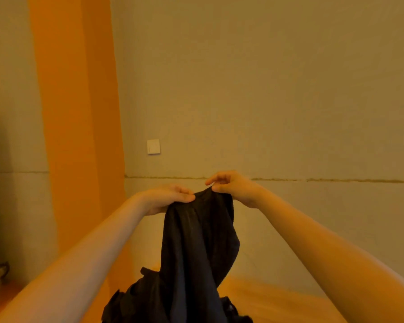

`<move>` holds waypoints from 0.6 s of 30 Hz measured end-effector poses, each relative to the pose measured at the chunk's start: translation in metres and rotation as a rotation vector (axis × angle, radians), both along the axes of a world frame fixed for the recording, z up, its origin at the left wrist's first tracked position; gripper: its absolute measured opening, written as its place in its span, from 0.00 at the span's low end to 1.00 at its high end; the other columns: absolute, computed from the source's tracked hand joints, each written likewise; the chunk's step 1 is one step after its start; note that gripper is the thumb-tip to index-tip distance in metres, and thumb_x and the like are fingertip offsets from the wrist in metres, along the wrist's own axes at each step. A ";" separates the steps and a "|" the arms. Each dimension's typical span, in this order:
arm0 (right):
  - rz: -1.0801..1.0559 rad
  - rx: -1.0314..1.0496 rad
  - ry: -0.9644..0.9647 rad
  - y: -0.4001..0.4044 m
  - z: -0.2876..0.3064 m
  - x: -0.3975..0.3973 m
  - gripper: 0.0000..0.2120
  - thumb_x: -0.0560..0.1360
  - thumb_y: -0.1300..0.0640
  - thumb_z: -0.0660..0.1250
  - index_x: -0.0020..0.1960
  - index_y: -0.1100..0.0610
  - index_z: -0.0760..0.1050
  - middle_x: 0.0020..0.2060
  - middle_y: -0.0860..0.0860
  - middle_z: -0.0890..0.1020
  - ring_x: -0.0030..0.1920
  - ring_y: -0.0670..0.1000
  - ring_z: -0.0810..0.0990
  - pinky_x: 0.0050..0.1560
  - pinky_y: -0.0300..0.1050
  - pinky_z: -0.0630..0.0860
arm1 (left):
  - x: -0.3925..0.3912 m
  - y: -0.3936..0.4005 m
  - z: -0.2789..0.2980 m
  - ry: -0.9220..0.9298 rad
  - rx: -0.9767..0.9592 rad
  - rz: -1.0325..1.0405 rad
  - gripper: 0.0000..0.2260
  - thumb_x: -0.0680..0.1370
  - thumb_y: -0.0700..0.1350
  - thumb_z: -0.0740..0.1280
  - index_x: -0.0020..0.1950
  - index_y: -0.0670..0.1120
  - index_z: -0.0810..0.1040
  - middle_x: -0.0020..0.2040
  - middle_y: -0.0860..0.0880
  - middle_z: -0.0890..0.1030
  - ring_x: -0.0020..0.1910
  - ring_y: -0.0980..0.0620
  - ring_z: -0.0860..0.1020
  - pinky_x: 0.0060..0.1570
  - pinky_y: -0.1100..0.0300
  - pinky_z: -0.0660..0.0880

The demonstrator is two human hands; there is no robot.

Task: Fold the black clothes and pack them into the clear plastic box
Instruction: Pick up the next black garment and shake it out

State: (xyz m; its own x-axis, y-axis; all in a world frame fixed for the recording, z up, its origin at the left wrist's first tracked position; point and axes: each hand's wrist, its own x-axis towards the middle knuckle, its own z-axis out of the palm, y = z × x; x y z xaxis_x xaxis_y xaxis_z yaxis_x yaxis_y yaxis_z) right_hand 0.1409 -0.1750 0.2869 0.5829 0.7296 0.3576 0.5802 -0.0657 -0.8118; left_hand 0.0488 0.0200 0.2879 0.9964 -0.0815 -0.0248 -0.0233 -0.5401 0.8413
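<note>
Both hands, left hand [170, 198] and right hand [231, 186], pinch black garment [196, 241] top edge.

Both forearms bare — no sleeves (nor rings, watch) visible.

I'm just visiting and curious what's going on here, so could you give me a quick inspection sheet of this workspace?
Surface: a wooden-looking surface shows at the bottom, mostly hidden.
Job's things: a black garment hangs lifted by its top edge; more black clothes lie heaped below. No clear plastic box is in view.
Clutter: nothing seen.
Grips: the left hand holds the garment's top edge; the right hand pinches the same edge just beside it.
Cables: something dark low on the left, too blurred to name.
Surroundings: a plain wall, an orange vertical band, a white wall switch.
</note>
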 end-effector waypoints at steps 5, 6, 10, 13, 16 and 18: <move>-0.105 -0.297 -0.213 -0.041 0.028 0.012 0.04 0.75 0.63 0.65 0.48 0.60 0.78 0.40 0.50 0.79 0.42 0.47 0.76 0.47 0.42 0.75 | 0.012 -0.016 0.026 -0.121 -0.019 -0.079 0.23 0.52 0.62 0.79 0.37 0.49 0.79 0.35 0.54 0.79 0.36 0.60 0.79 0.36 0.68 0.74; -0.141 -0.378 -0.297 -0.050 0.034 0.014 0.05 0.75 0.61 0.65 0.45 0.62 0.78 0.37 0.51 0.78 0.40 0.48 0.75 0.47 0.45 0.74 | 0.011 -0.021 0.034 -0.119 0.006 -0.102 0.18 0.58 0.62 0.77 0.36 0.50 0.79 0.34 0.55 0.79 0.36 0.60 0.78 0.36 0.69 0.73; -0.311 -0.462 -0.457 -0.091 0.058 0.025 0.12 0.76 0.58 0.65 0.33 0.54 0.73 0.31 0.47 0.74 0.34 0.45 0.71 0.38 0.40 0.67 | 0.016 -0.036 0.053 -0.110 0.187 -0.069 0.10 0.78 0.50 0.62 0.43 0.48 0.81 0.41 0.56 0.82 0.49 0.55 0.78 0.51 0.64 0.73; -0.444 -0.383 -0.492 -0.133 0.070 0.038 0.13 0.76 0.58 0.65 0.33 0.50 0.73 0.32 0.46 0.75 0.35 0.44 0.72 0.40 0.42 0.67 | 0.018 -0.045 0.051 -0.109 0.160 -0.090 0.18 0.65 0.65 0.72 0.40 0.51 0.84 0.42 0.58 0.83 0.50 0.58 0.79 0.50 0.67 0.73; -0.558 -0.281 -0.454 -0.178 0.083 0.043 0.09 0.76 0.59 0.65 0.37 0.53 0.76 0.35 0.48 0.76 0.38 0.45 0.74 0.39 0.39 0.69 | 0.029 -0.051 0.047 -0.153 0.142 -0.061 0.30 0.55 0.69 0.74 0.48 0.51 0.82 0.47 0.55 0.83 0.52 0.58 0.78 0.55 0.61 0.70; -0.630 -0.251 -0.460 -0.207 0.093 0.043 0.06 0.76 0.58 0.65 0.41 0.58 0.78 0.35 0.49 0.77 0.38 0.46 0.74 0.39 0.41 0.69 | 0.037 -0.058 0.049 -0.182 0.132 -0.045 0.29 0.58 0.67 0.75 0.50 0.50 0.80 0.50 0.54 0.82 0.54 0.57 0.77 0.60 0.59 0.66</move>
